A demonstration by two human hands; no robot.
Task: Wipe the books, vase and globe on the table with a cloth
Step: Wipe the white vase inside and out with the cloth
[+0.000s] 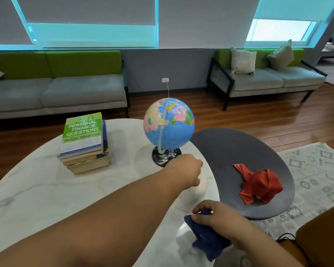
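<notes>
One globe [169, 124], one vase [193, 197], one stack of books [83, 143] far left. Two cloths: blue cloth [206, 243] near, red cloth [258, 184] right. Two benches: white bench [46, 189] left, dark bench [229, 149] right.

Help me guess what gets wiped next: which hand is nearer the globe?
Left. The left hand grips the white vase at the foot of the globe; the right hand, pinching the blue cloth, is nearer the person.

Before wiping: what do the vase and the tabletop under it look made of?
The vase looks like matte white ceramic: smooth, no shine, though plastic is possible. The tabletop is white with grey veins and a soft sheen, so polished marble or a marble-look surface.
</notes>
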